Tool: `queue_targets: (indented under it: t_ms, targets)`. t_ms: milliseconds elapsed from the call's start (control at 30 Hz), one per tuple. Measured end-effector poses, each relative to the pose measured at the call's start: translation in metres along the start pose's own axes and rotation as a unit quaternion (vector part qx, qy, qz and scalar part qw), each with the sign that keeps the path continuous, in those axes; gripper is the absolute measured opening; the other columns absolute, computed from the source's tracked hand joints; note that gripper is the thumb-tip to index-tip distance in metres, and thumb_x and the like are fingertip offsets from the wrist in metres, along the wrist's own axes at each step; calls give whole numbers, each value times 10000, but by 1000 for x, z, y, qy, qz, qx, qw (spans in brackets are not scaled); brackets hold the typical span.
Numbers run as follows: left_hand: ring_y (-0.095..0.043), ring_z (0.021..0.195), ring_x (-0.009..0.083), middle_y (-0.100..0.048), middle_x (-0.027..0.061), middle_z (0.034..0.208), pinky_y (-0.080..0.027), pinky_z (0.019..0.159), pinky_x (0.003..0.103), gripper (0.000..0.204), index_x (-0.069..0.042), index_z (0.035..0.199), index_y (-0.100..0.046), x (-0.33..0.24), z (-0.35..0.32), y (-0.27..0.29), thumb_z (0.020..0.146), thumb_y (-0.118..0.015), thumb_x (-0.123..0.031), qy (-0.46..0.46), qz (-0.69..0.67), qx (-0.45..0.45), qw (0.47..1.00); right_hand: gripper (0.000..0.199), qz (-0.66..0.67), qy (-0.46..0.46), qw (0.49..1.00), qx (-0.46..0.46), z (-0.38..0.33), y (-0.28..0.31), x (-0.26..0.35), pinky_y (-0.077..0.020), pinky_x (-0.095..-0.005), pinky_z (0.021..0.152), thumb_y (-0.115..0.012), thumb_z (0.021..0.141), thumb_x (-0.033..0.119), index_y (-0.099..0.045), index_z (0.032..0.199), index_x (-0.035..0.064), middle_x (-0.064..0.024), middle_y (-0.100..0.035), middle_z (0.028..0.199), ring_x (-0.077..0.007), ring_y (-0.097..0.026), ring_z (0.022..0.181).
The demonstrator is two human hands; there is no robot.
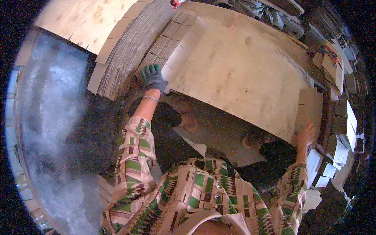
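Observation:
My left hand, in a grey glove with green fingertips, lies with its fingers spread on the near end of a row of slotted cardboard pieces. These pieces stand packed together on the light plywood board in front of me. At the board's right end is my right hand, ungloved and smeared by motion. It is by the lower edge of a flat brown cardboard piece with slits in its side. Whether its fingers grip that piece cannot be made out.
A longer row of packed cardboard sheets stands left of my left hand. Beyond it lies another plywood board. Stacked white-edged cardboard fills the right side. A grey-blue floor stretches along the left.

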State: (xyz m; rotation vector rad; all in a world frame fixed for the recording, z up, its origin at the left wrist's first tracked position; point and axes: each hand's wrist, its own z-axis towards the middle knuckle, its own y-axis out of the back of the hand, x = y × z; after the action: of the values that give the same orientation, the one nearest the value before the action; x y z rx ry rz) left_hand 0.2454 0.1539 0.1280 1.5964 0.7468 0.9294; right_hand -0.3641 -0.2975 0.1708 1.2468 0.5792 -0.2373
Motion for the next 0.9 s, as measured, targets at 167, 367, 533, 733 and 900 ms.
queue_targets:
  t_ms: [167,367,533,733,900]
  targets:
    - [-579,1196,374,-623,165,1285,-444,1003,532,484,-135,1258,-610,33,12,6,834,-697,-351,45,-136,-53,988,487,117,4,991,68,6,26,-24,-529,-497,920,-665,884,226,-572,1355,141,-183,-618,1313,-351,-617,1157]
    - [-657,987,428,-689,216,1066,-530,843,489,364,-94,1110,-700,37,20,-10,877,-639,-366,-13,-303,-109,947,459,424,-6,904,-53,5,19,-9,-535,-447,912,-617,830,55,-593,1288,48,-166,-668,1215,-347,-654,1094]
    - [-660,979,419,-696,200,1046,-535,832,481,351,-123,1103,-713,-43,-37,10,898,-615,-390,-39,-337,-28,940,571,591,108,799,-36,-65,135,131,-524,-397,958,-533,742,-140,-582,1292,4,-193,-669,1193,-331,-651,1114]
    - [-678,969,394,-714,164,1047,-533,857,489,359,-197,1141,-710,-137,-67,-20,922,-571,-444,-168,-285,-7,944,426,573,156,804,-30,-106,177,199,-529,-534,691,-589,751,-62,-573,1154,77,-222,-693,907,-462,-670,833]
    - [-671,987,400,-709,179,1058,-532,860,477,384,-167,1164,-703,-142,-92,7,912,-582,-432,-105,-389,69,912,297,455,15,890,-36,-59,106,125,-534,-550,668,-631,772,39,-587,1063,80,-248,-689,844,-454,-680,796]
